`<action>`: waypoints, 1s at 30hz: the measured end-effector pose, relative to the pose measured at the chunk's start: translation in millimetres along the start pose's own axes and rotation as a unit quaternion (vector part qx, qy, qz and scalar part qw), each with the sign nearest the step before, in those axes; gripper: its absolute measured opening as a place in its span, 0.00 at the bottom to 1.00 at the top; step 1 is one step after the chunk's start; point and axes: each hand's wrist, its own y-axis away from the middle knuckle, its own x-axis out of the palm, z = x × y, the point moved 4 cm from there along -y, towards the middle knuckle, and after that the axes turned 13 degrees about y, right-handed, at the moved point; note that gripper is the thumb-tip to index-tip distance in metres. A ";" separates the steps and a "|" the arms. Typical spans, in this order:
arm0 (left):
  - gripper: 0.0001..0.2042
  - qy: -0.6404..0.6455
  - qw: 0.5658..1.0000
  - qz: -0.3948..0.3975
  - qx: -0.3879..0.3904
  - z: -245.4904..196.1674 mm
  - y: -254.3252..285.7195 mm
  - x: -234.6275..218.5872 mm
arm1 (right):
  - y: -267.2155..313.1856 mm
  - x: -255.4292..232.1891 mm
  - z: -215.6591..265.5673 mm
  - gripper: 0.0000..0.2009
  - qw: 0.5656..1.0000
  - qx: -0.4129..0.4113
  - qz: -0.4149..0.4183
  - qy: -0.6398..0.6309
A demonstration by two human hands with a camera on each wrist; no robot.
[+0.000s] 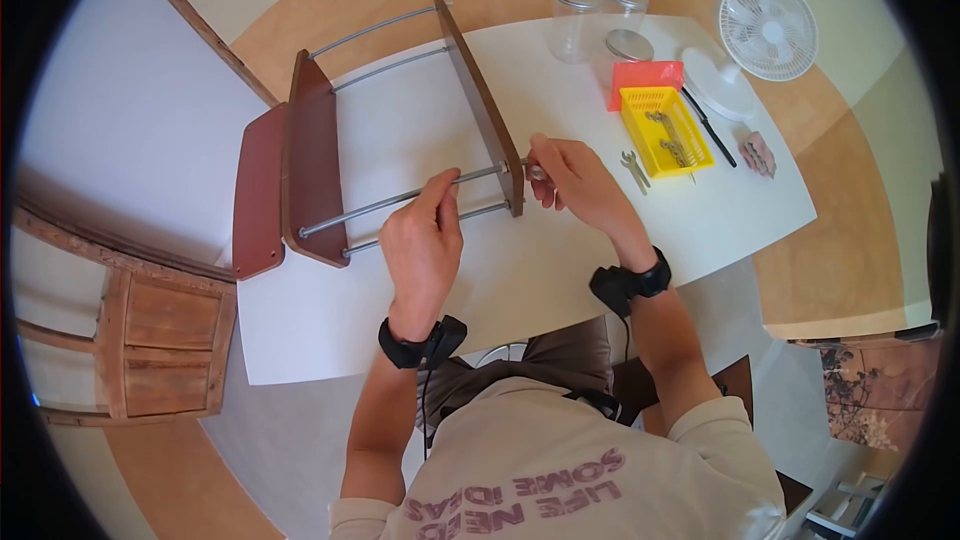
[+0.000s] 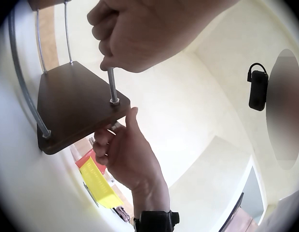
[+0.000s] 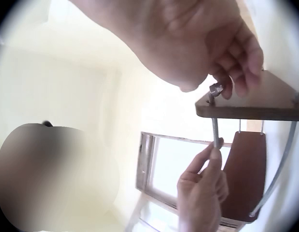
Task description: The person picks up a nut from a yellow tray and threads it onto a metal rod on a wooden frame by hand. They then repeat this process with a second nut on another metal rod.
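Note:
Two brown wooden side boards, one on the right [image 1: 480, 90] and one on the left [image 1: 312, 160], are joined by several metal rods. My left hand [image 1: 424, 240] pinches the near upper threaded rod [image 1: 375, 205] just inside the right board. On that board's outer face, my right hand [image 1: 580, 185] pinches a shiny metal nut [image 3: 216, 90] at the rod's end with thumb and curled fingers. Inside the board, another nut [image 2: 114, 101] sits around the same rod. A separate reddish-brown board [image 1: 258, 195] lies beside the left board.
Right of the frame, a yellow basket [image 1: 665, 130] holds metal hardware, with wrenches [image 1: 634, 172] beside it. A red packet [image 1: 645, 80], black pen-like stick [image 1: 708, 125], lidded jars [image 1: 577, 25] and white fan [image 1: 768, 28] stand or lie farther back on the white table [image 1: 400, 330].

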 end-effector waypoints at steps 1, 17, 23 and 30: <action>0.07 0.000 1.000 -0.001 0.000 0.3 0.1 0.6 | 3.0 -2.1 0.1 0.23 1.000 -0.001 0.003 0.001; 0.10 0.128 0.987 0.077 -0.065 12.4 121.1 17.5 | 117.0 4.7 -58.0 0.05 0.854 -0.177 -0.453 0.183; 0.09 0.133 0.980 0.136 0.052 -2.5 148.3 27.5 | 150.9 3.9 -77.2 0.09 0.865 -0.144 -0.470 0.103; 0.09 0.170 0.978 0.083 -0.083 3.4 159.4 13.5 | 243.8 112.3 -290.9 0.18 0.961 0.102 -0.212 0.145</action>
